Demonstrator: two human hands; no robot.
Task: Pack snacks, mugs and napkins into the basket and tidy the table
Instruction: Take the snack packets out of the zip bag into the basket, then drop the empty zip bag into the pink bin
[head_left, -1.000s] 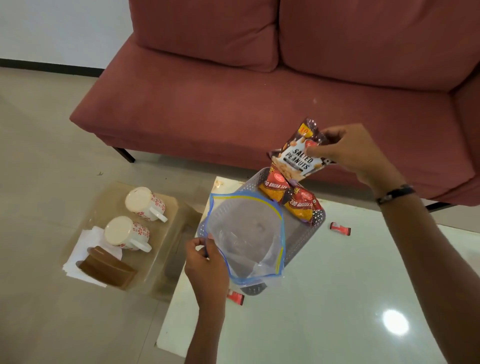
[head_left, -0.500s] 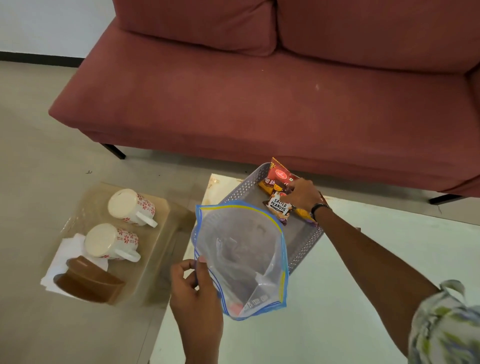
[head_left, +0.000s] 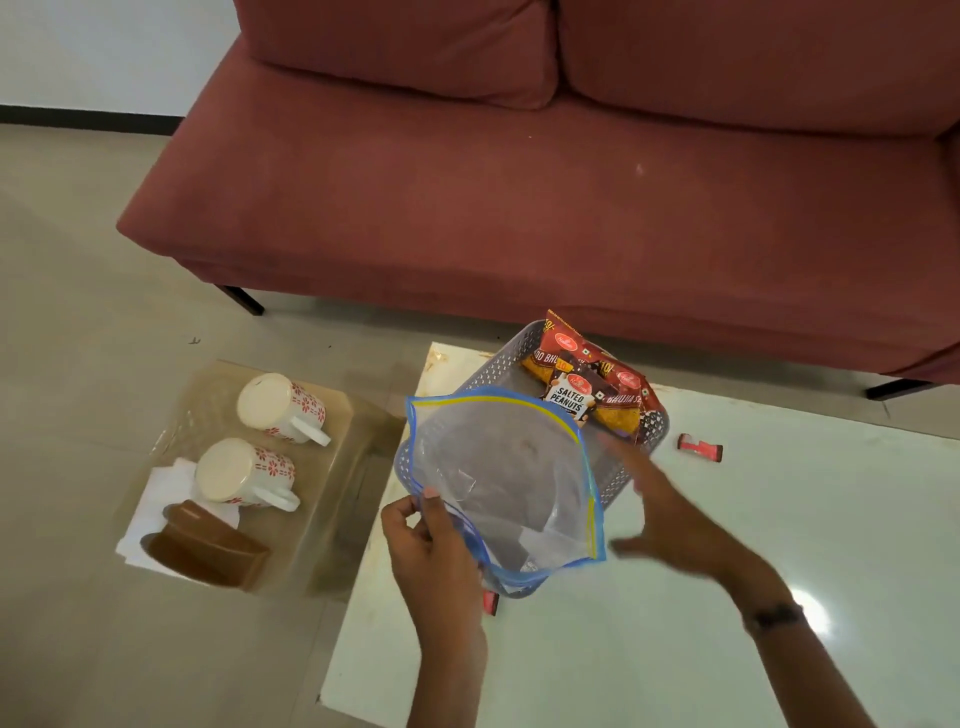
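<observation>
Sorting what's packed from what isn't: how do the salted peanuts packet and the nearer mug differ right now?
The salted peanuts packet lies in the grey basket on the white table; the nearer mug lies tipped on the low glass table. The packet is dark and flat; the mug is cream with red flowers. Neither is held.

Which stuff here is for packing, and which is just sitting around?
For the job: basket, salted peanuts packet, red snack packets, two mugs, napkins, zip bag in left hand.

Lying about: sofa, brown holder, small red wrappers.
</observation>
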